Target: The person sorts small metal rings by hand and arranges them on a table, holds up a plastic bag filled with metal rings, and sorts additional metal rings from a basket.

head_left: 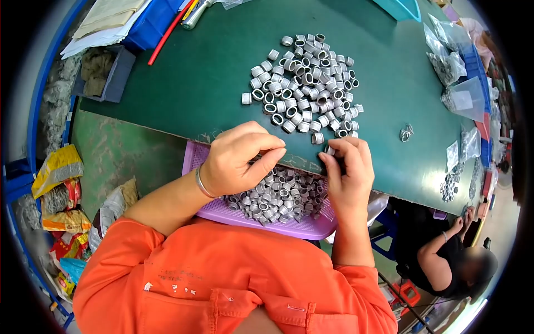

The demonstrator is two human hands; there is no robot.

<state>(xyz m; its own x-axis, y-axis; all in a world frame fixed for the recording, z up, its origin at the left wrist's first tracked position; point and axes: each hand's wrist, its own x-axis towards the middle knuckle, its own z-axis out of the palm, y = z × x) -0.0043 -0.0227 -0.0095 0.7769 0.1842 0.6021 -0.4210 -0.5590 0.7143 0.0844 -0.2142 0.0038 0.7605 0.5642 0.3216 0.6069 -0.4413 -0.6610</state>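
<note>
My right hand (351, 170) pinches a small grey metal ring (330, 150) between thumb and fingers, just over the table's near edge. My left hand (240, 156) is closed, its thumb and forefinger drawn together; anything between the tips is hidden. A loose pile of similar metal rings (306, 83) lies on the green table (189, 72) beyond both hands. Below them, against my body, a purple plastic basket (245, 222) holds many more of these rings (278, 195).
Blue bin (153, 25), grey bin with cloth (115, 75) and red stick (169, 34) occupy the table's left. A small wire-like bundle (406, 132) and plastic bags (464, 100) lie right. A co-worker (445, 256) sits lower right; sacks (58, 172) stand left.
</note>
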